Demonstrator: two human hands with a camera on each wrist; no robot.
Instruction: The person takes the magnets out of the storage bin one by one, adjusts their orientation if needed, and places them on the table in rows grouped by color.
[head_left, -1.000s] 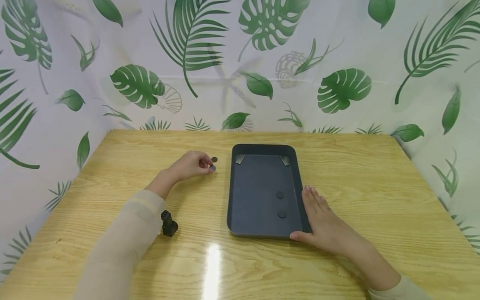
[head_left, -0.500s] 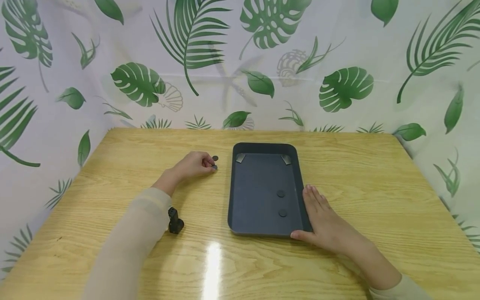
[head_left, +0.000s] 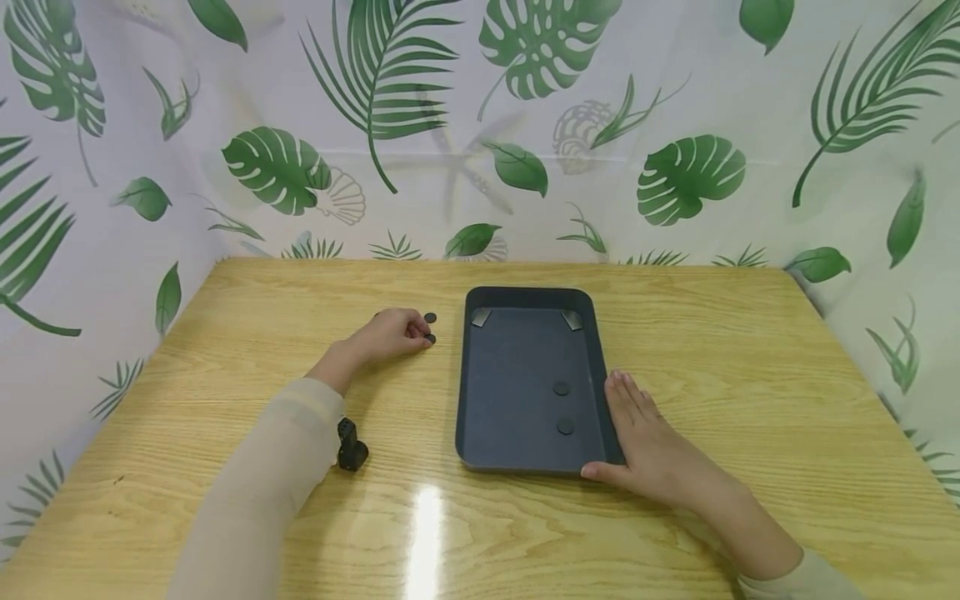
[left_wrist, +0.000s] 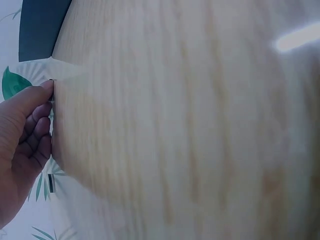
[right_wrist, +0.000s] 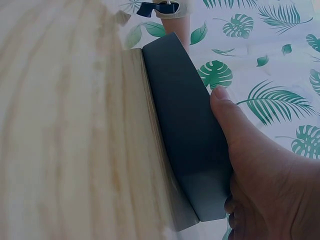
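In the head view a dark rectangular tray [head_left: 517,358] lies on the wooden table. Two small dark discs [head_left: 562,388] sit on its floor, toward the right side. My left hand [head_left: 392,333] is left of the tray, thumb and fingertips pinching a small dark disc [head_left: 430,339] at the tabletop. Just behind that one lies another dark disc [head_left: 431,317]. The left wrist view shows the thumb at the pinched disc, seen edge-on. My right hand [head_left: 647,442] rests against the tray's right wall with straight fingers, its thumb at the near right corner.
Two shiny metal pieces [head_left: 572,320] sit in the tray's far corners. A black wrist camera [head_left: 350,446] juts from the left sleeve. A sliver of something dark [head_left: 377,315] shows behind the left hand. Leaf-printed cloth [head_left: 450,125] hangs beyond the table.
My left hand shifts slightly to the right, then dips a little, and the disc at its fingertips now looks flatter and darker. The right hand and tray stay in place.
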